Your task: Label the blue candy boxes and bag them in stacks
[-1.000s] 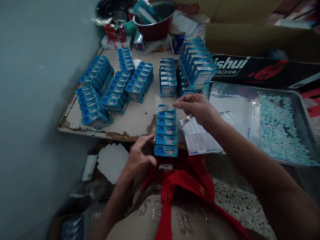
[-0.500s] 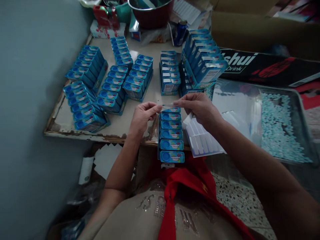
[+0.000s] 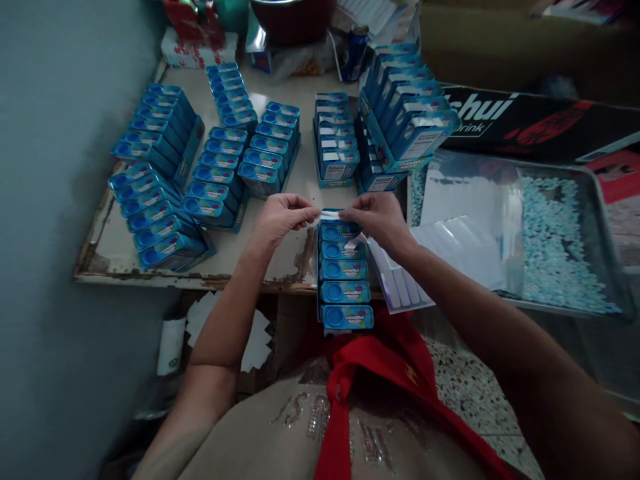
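Note:
Between my two hands a small whitish sticker strip (image 3: pixel 330 215) is stretched over the farthest box of a row of blue candy boxes (image 3: pixel 345 270). My left hand (image 3: pixel 287 215) pinches its left end between thumb and finger. The right end is pinched by my right hand (image 3: pixel 376 215). A sheet of stickers (image 3: pixel 400 283) lies just right of the row, partly under my right hand and forearm. A small pale piece sticks out below my right fingers, and I cannot make out what it is.
Several rows of blue boxes (image 3: pixel 220 173) stand on the worn table (image 3: pixel 270 270) at the left. More boxes (image 3: pixel 410 113) are stacked at the back right. A metal tray (image 3: pixel 607 227) holds small blue candies. A can (image 3: pixel 355 53) and a dark red bowl (image 3: pixel 295 23) are at the back.
Both hands have come slightly lower with the strip, nearer the far box of the row. The camera view has shifted a little.

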`<state>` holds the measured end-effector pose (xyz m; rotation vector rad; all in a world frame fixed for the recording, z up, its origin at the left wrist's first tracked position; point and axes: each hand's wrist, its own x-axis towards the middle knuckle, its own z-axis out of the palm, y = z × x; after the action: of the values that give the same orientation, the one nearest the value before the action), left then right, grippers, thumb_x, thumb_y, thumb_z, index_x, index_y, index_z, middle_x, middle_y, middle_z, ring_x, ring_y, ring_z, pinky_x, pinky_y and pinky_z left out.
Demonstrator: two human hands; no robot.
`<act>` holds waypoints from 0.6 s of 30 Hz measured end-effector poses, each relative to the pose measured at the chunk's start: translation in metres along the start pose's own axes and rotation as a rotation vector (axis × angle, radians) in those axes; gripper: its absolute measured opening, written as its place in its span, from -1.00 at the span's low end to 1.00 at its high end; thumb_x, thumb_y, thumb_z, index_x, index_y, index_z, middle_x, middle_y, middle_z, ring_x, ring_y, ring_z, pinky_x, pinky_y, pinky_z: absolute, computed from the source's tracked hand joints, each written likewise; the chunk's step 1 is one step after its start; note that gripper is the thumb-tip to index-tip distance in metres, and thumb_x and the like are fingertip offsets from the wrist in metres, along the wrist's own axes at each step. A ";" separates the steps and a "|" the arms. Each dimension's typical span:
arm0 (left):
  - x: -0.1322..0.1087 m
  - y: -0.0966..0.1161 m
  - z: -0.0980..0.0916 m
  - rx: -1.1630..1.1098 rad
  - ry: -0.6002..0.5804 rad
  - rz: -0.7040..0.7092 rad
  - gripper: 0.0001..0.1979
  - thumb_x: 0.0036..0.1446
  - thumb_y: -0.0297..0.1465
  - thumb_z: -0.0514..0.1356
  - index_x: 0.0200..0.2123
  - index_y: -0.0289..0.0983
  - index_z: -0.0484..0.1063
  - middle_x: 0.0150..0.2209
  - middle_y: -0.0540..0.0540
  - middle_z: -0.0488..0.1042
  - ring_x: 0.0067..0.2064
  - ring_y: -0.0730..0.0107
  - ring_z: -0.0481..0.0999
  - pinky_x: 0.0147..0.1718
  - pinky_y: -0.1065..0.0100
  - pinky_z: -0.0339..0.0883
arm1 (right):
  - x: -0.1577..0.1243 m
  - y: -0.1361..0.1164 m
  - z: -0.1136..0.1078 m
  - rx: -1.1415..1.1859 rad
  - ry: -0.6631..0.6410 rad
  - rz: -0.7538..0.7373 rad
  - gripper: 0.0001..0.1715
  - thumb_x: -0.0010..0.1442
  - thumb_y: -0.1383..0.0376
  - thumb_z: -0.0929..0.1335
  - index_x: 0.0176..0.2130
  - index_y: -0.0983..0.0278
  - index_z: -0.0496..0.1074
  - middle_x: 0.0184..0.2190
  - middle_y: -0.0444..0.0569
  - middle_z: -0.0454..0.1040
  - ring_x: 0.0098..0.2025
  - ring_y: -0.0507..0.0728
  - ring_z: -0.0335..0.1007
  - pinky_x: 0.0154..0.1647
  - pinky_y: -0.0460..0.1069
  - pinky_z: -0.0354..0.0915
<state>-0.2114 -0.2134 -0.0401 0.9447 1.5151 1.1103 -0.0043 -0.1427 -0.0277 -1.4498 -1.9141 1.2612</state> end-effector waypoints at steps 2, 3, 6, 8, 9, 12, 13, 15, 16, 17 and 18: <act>0.002 -0.001 -0.001 -0.007 -0.013 -0.002 -0.75 -0.08 -0.28 0.48 -0.45 -0.32 0.56 -0.49 -0.06 0.56 -0.49 0.54 0.38 -0.49 0.45 0.23 | 0.001 0.001 0.001 -0.017 -0.008 -0.001 -0.75 -0.01 0.15 0.50 -0.49 0.29 0.54 -0.58 -0.08 0.43 -0.49 0.06 0.25 -0.50 -0.02 0.09; 0.003 -0.001 -0.001 -0.011 -0.020 -0.002 -0.76 -0.07 -0.29 0.48 -0.45 -0.32 0.56 -0.49 -0.06 0.55 -0.49 0.55 0.38 -0.49 0.45 0.23 | 0.002 0.001 0.002 -0.021 -0.009 0.002 -0.76 0.00 0.16 0.50 -0.48 0.30 0.54 -0.58 -0.08 0.43 -0.49 0.05 0.25 -0.49 -0.02 0.09; 0.005 -0.005 -0.003 -0.027 -0.036 -0.013 -0.76 -0.06 -0.31 0.49 -0.45 -0.32 0.55 -0.50 -0.05 0.54 -0.49 0.56 0.38 -0.48 0.45 0.24 | 0.005 0.000 0.003 -0.058 -0.009 0.009 -0.77 0.03 0.18 0.50 -0.48 0.30 0.54 -0.57 -0.08 0.44 -0.49 0.05 0.26 -0.47 -0.01 0.09; 0.006 -0.010 -0.002 -0.056 -0.036 -0.038 -0.74 -0.07 -0.31 0.51 -0.43 -0.32 0.55 -0.50 -0.04 0.54 -0.50 0.56 0.38 -0.49 0.45 0.24 | 0.007 -0.003 0.002 -0.109 -0.016 0.006 -0.79 0.04 0.22 0.50 -0.50 0.29 0.53 -0.58 -0.07 0.45 -0.49 0.07 0.28 -0.45 0.00 0.11; 0.006 -0.014 0.000 -0.088 -0.033 -0.057 -0.72 -0.08 -0.31 0.53 -0.39 -0.31 0.54 -0.49 -0.02 0.54 -0.50 0.56 0.39 -0.49 0.46 0.24 | 0.009 -0.005 0.002 -0.140 -0.025 0.004 -0.79 0.05 0.23 0.50 -0.52 0.28 0.51 -0.58 -0.07 0.45 -0.49 0.08 0.29 -0.44 0.01 0.11; 0.011 -0.030 0.010 -0.259 -0.014 -0.162 -0.60 -0.11 -0.35 0.57 -0.25 -0.27 0.49 -0.48 0.03 0.53 -0.52 0.58 0.39 -0.51 0.50 0.21 | 0.013 -0.009 -0.001 -0.230 -0.046 -0.003 -0.74 0.03 0.27 0.52 -0.57 0.24 0.44 -0.61 -0.10 0.40 -0.49 0.09 0.29 -0.41 0.02 0.11; 0.014 -0.036 0.015 -0.319 -0.016 -0.208 -0.57 -0.10 -0.35 0.57 -0.23 -0.26 0.46 -0.48 0.05 0.52 -0.54 0.59 0.38 -0.53 0.51 0.19 | 0.014 -0.009 -0.002 -0.253 -0.043 -0.004 -0.71 0.01 0.27 0.53 -0.58 0.22 0.40 -0.62 -0.11 0.38 -0.48 0.10 0.28 -0.40 0.03 0.10; 0.019 -0.049 0.022 -0.372 -0.009 -0.278 -0.56 -0.06 -0.31 0.57 -0.26 -0.25 0.40 -0.50 0.06 0.50 -0.56 0.61 0.35 -0.55 0.53 0.15 | 0.015 -0.006 -0.006 -0.260 -0.018 -0.003 -0.68 -0.05 0.27 0.56 -0.57 0.20 0.37 -0.59 -0.12 0.37 -0.45 0.11 0.29 -0.39 0.03 0.11; 0.020 -0.055 0.024 -0.348 0.003 -0.291 -0.56 -0.03 -0.27 0.56 -0.27 -0.25 0.38 -0.51 0.06 0.48 -0.56 0.60 0.35 -0.56 0.53 0.13 | 0.015 -0.004 -0.007 -0.237 0.000 -0.001 -0.68 -0.06 0.26 0.57 -0.54 0.20 0.36 -0.57 -0.13 0.37 -0.43 0.11 0.29 -0.39 0.02 0.11; 0.021 -0.059 0.024 -0.294 0.019 -0.288 -0.56 -0.01 -0.23 0.55 -0.28 -0.24 0.37 -0.53 0.07 0.47 -0.57 0.57 0.35 -0.56 0.52 0.14 | 0.014 -0.001 -0.009 -0.196 0.021 0.001 -0.68 -0.05 0.24 0.56 -0.52 0.19 0.36 -0.55 -0.13 0.37 -0.42 0.12 0.30 -0.39 0.02 0.12; 0.020 -0.063 0.024 -0.214 0.044 -0.272 -0.56 0.01 -0.21 0.54 -0.28 -0.23 0.36 -0.55 0.08 0.45 -0.57 0.55 0.35 -0.56 0.50 0.15 | 0.013 0.000 -0.011 -0.139 0.043 0.000 -0.68 -0.03 0.22 0.56 -0.49 0.19 0.35 -0.55 -0.14 0.36 -0.42 0.12 0.30 -0.40 0.01 0.14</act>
<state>-0.1942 -0.2074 -0.1078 0.5530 1.4757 1.0746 -0.0006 -0.1263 -0.0251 -1.5324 -2.0071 1.1071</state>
